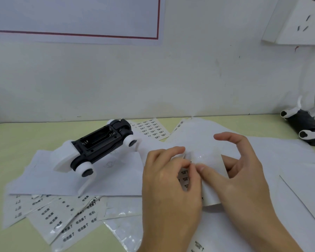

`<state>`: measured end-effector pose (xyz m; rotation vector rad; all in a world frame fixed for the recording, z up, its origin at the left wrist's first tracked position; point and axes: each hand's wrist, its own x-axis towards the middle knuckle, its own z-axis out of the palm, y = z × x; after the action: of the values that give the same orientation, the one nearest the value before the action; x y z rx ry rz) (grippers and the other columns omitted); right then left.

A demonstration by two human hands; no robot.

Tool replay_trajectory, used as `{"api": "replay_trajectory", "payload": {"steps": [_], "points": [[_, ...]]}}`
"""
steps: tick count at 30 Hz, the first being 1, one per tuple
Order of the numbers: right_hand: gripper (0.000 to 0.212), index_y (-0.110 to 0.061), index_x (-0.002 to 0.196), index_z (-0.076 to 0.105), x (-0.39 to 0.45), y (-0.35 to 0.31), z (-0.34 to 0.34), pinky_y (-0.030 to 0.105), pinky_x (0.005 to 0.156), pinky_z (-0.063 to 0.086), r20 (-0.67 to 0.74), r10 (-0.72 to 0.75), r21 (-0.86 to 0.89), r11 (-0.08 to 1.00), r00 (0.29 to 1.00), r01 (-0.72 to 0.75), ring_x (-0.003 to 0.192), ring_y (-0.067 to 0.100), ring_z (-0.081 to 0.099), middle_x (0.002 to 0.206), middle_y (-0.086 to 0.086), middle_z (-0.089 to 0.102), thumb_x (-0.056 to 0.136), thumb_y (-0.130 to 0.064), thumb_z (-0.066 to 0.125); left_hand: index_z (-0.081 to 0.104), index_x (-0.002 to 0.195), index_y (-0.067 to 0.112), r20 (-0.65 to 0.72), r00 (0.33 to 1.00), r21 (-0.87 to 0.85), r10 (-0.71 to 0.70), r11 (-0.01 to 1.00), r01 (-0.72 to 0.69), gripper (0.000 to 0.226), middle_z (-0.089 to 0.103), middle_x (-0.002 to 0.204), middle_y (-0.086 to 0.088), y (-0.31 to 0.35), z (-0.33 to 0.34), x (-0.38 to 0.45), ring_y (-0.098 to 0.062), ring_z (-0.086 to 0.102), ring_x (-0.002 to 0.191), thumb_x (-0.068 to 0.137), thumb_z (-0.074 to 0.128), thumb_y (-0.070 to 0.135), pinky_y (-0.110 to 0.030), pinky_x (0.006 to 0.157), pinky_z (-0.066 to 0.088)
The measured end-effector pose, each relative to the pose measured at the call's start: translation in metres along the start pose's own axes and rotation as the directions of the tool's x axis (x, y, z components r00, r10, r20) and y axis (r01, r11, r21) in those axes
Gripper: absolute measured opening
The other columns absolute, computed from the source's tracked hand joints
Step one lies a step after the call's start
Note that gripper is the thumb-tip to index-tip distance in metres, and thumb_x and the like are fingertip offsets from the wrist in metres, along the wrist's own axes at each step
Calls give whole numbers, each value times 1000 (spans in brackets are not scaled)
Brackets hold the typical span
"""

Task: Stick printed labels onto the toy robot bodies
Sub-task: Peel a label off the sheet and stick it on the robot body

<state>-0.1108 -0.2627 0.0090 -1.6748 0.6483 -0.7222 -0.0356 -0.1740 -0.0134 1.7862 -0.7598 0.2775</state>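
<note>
Two hands are in view, both at work on one label sheet point(210, 171) held at centre near. The left hand point(168, 180) has its fingers curled and pinches at the sheet's left part, fingertips meeting the sheet near a printed label. The right hand point(244, 171) pins the sheet with its thumb point(207, 170) laid across it; its index finger is raised and arched clear of the paper, the remaining fingers lying behind the sheet. Two toy robot bodies are counted. The first toy robot body point(96, 148) lies belly-up to the left of the hands on a white paper sheet point(44, 179), its black underside showing an open battery bay with springs, white wheels at the corners. The second toy robot body point(305, 124) lies at the far right edge, well apart from the hands, partly out of view. Further label sheets: one far sheet point(151, 129) behind the first body, and a loose overlapping pile of label sheets point(62, 217) at near left, number not determinable. All rest on a pale green table point(16, 140).
</note>
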Motion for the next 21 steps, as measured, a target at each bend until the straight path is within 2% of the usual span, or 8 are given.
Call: {"api": "replay_trajectory", "payload": {"steps": [6, 10, 15, 17, 21], "points": [[58, -46, 104, 52, 0, 1, 0, 16, 48, 49, 4, -47, -63, 997, 999, 47, 55, 15, 69, 63, 3, 74, 79, 1, 75, 73, 71, 17, 49, 999, 54, 6, 999, -9, 10, 68, 107, 14, -3, 0, 0, -5, 54, 107, 77, 66, 21, -17, 88, 42], [58, -43, 105, 52, 0, 2, 0, 14, 48, 48, 8, -46, -72, 996, 999, 47, 54, 15, 69, 64, 1, 74, 79, 4, 74, 71, 68, 17, 58, 998, 52, -18, 999, 15, 10, 69, 105, 13, -3, -1, 1, -4, 53, 106, 77, 66, 20, -6, 87, 37], [56, -48, 106, 52, 2, 3, -4, 16, 49, 50, 12, -2, -3, 1000, 1000, 2, 60, 19, 72, 72, 1, 77, 82, -2, 74, 72, 75, 22, 24, 997, -19, -67, 998, 68, 11, 66, 101, 16, -4, 0, 2, -2, 55, 105, 78, 75, 12, -9, 85, 44], [55, -51, 109, 51, 3, 3, -5, 20, 52, 52, 28, 17, 20, 1000, 999, -17, 64, 21, 74, 78, 0, 78, 82, -9, 74, 71, 79, 24, 12, 998, -41, -69, 997, 69, 12, 65, 98, 19, -3, 0, 2, -4, 57, 104, 76, 74, 13, -9, 84, 44], [57, -53, 113, 50, 5, 3, -7, 42, 69, 57, 67, 52, 51, 997, 996, -56, 73, 27, 75, 88, 3, 79, 78, -15, 73, 72, 82, 25, 2, 1000, -31, -27, 999, 27, 11, 65, 97, 23, 0, -1, 2, -2, 57, 102, 73, 69, 18, -7, 86, 41]]}}
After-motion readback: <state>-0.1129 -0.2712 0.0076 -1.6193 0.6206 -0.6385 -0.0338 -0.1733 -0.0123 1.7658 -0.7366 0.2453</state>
